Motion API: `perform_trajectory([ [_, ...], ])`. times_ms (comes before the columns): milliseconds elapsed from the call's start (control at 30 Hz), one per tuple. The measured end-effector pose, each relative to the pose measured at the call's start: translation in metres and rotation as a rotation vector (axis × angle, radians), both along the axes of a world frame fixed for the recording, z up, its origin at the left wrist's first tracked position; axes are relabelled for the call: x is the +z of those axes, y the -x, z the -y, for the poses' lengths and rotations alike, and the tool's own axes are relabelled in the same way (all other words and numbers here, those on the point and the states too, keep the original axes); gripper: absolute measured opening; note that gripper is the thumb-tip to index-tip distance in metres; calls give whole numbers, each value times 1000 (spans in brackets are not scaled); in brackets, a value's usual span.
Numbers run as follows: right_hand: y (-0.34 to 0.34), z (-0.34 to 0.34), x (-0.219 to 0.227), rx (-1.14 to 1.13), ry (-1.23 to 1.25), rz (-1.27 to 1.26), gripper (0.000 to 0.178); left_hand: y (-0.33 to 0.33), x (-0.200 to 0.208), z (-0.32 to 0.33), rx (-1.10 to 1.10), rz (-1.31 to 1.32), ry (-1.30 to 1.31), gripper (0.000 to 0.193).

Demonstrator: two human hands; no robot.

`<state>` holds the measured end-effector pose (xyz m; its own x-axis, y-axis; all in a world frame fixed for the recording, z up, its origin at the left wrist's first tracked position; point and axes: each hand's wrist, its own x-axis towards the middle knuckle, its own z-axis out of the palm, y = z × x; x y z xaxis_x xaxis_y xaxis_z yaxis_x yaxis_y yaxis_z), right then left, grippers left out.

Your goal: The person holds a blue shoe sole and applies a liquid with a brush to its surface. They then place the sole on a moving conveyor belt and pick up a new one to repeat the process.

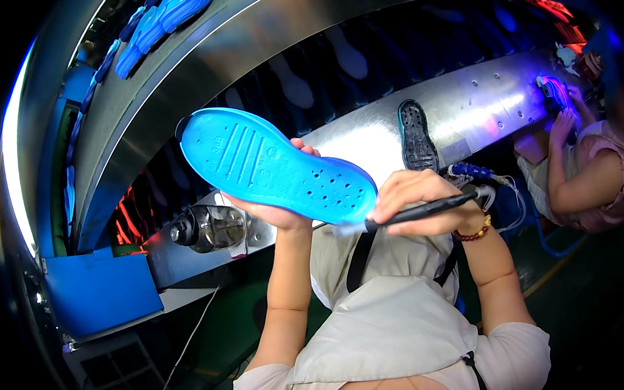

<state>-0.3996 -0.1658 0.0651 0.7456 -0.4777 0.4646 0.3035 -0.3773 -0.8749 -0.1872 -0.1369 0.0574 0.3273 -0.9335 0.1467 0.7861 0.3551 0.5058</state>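
A bright blue shoe sole [275, 165] is tilted across the middle of the view, its grooved and holed face toward me. A small dark part shows past its far left end. My left hand [279, 213] grips the sole from beneath, with fingertips over its far edge. In my right hand [421, 193] is a slim brush [436, 207] with a black handle. Its pale tip lies at the near right edge of the sole. Beyond my right hand, a black sole with a teal rim [417, 136] rests on the metal bench.
A metal ledge [504, 93] curves along a dark rack or conveyor of soles [292, 83]. A clear bottle [216, 228] with a dark cap stands left. More blue soles [165, 22] lie on the upper shelf. At right, a seated person [586, 166] handles something under purple light.
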Motion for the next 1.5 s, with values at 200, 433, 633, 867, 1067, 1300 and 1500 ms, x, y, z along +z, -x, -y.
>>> perform_trajectory([
  [200, 1, 4, -14, -210, -227, -10, 19, 3, 9, 3, 64, 109, -139, 99],
  [433, 7, 2, -10, -11, -495, 141, 19, -1, 12, 4, 8, 146, -112, 96],
  [633, 5, 3, -19, 50, -276, 84, 23, -3, 13, 4, -134, 167, -2, 97],
  [867, -7, -7, -24, -74, -846, 223, 19, 8, 29, 11, -104, 94, -194, 90],
  [1067, -7, -22, 2, 2, -777, 92, 21, 12, -9, -14, -393, 253, -179, 73],
  [1300, 10, 6, 12, 36, -74, 23, 21, -14, 2, -10, -721, 181, -303, 61],
  [1500, 12, 8, 31, 274, 117, -190, 19, -11, 16, -10, -963, 439, -550, 60],
])
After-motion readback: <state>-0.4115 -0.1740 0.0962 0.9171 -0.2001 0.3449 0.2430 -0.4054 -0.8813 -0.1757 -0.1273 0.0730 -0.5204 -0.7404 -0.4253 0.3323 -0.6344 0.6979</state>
